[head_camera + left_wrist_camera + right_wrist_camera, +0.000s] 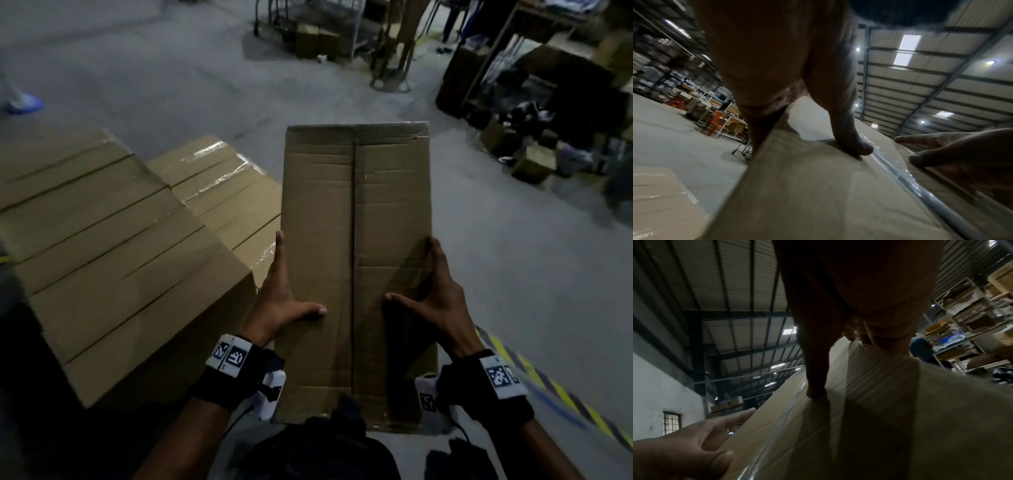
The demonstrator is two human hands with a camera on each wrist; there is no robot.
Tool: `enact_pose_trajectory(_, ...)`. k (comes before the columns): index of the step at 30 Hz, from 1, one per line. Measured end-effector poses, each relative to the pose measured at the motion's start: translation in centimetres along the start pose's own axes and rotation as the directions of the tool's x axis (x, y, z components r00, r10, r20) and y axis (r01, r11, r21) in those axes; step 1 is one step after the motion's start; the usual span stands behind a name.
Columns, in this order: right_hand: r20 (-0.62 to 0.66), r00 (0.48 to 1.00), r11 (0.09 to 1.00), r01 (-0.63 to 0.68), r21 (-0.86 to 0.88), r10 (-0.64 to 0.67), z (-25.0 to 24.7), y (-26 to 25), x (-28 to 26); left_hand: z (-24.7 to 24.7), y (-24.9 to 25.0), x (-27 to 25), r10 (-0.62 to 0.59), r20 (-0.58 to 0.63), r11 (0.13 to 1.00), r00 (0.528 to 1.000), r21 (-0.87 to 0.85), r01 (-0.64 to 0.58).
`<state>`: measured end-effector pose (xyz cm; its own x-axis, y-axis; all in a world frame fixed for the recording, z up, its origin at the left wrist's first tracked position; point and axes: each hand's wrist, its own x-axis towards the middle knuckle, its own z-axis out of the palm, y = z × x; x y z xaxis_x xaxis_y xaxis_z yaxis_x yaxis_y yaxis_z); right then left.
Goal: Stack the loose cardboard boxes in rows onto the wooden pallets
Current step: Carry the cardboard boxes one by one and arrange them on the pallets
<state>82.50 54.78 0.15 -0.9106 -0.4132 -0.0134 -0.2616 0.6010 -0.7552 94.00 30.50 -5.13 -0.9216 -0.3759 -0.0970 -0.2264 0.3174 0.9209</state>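
Note:
I hold a long brown cardboard box (356, 222) out in front of me, above the concrete floor, with its taped seam running away from me. My left hand (281, 301) lies straight along its left side with the thumb spread on top. On the opposite side, my right hand (435, 291) presses the same way, thumb on top. The left wrist view shows the left thumb (855, 142) on the box top (818, 186). The right wrist view shows the right thumb (816, 386) on the box (879, 418). Stacked boxes (113, 246) stand to my left; no pallet shows.
A second, lower stack of taped boxes (219, 181) sits behind the near one. Shelving (548, 85) and small cartons (531, 164) crowd the right. A yellow-black floor stripe (548, 394) runs at lower right. Another person's blue shoe (24, 102) is far left.

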Motion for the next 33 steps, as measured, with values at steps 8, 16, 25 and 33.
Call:
enact_pose_trajectory(8, 0.003, 0.999, 0.997, 0.052, -0.062, -0.052, -3.7, 3.3, 14.4, 4.1, 2.3, 12.3, -0.072, -0.118, 0.997, 0.990, -0.031, 0.068)
enact_pose_trajectory(16, 0.088, 0.993, 0.995, 0.086, -0.042, -0.083, -6.3, 3.3, 26.4, 5.5, 4.8, 21.4, -0.070, -0.231, 0.998, 0.971, -0.014, 0.068)
enact_pose_trajectory(25, 0.294, 0.901, 0.947, 0.305, 0.099, -0.321, -5.7, 3.3, 42.5, 6.3, 7.3, 30.3, -0.142, -0.486, 0.986, 0.862, 0.003, 0.164)
enact_pose_trajectory(33, 0.580, 0.651, 0.858, 0.476, 0.192, -0.490, -5.1, -0.4, 55.8, 9.3, 10.2, 35.8, -0.273, -0.768, 0.955, 0.580, -0.142, 0.262)
